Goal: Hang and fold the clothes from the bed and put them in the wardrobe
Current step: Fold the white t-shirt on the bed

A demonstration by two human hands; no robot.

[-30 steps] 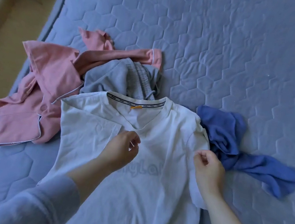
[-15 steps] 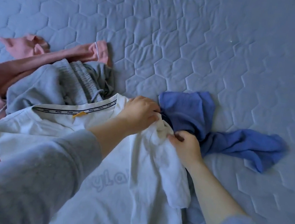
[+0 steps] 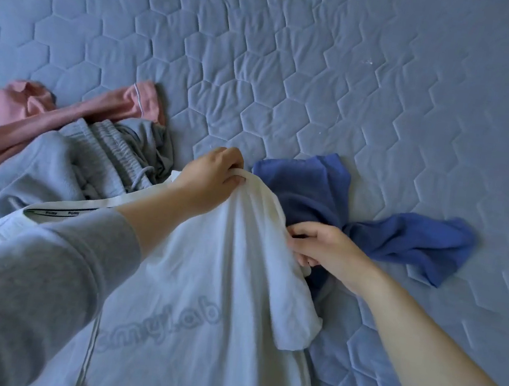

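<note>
On the bed (image 3: 357,77), white T-shirt (image 3: 203,283) in both hands' grip.

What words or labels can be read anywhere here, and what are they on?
"myLab": faint grey print across the chest of the white T-shirt. The letter or letters before the "m" are too blurred to read.
Neck tape inside the T-shirt's collar: a short word repeated in white on a dark band, too small to read.
Nothing else in view shows any writing.
</note>
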